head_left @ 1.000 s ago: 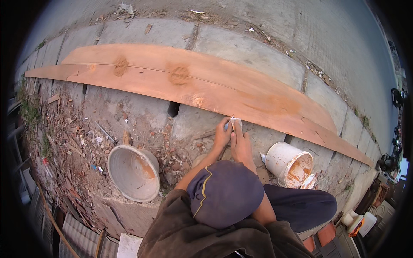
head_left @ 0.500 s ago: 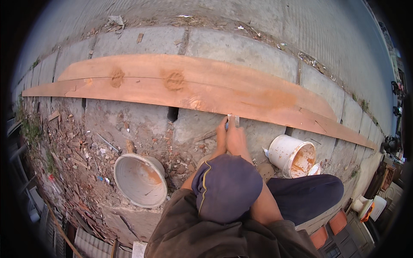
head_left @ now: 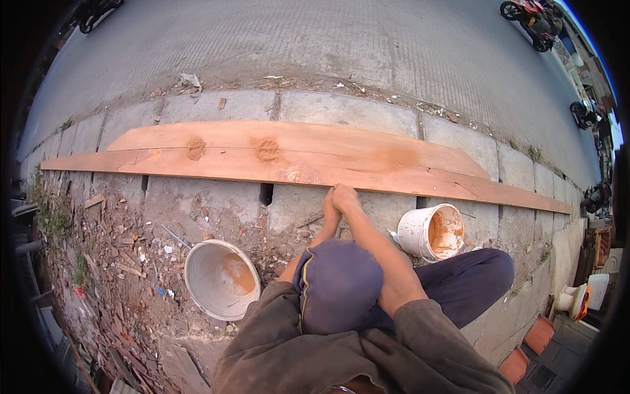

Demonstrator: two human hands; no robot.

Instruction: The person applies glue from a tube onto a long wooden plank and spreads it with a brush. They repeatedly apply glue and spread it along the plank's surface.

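My left hand (head_left: 330, 209) and right hand (head_left: 346, 198) are closed and pressed together at the near edge of a long reddish wooden board (head_left: 230, 167). The flat-bladed scraper seen a moment ago in my right hand is now hidden by my fingers; what the left fingers hold cannot be made out. Against the far side of the board lies a shorter plank (head_left: 315, 134) with slanted ends. Two rough brown patches, one a small mound (head_left: 266, 149), mark the wood left of my hands, and a paler patch (head_left: 298, 175) sits at its near edge.
A white bucket (head_left: 412, 231) smeared with orange-brown lies tipped to the right. On the left a pale basin (head_left: 197, 284) leans on rubble. My bent knee (head_left: 341, 282) rises below my arms. Concrete slabs (head_left: 348, 108) border the road, where motorbikes (head_left: 535, 25) appear.
The view has tilted up, showing more road and motorbikes. My hands have shifted slightly left along the board edge, and the pale blade no longer shows.
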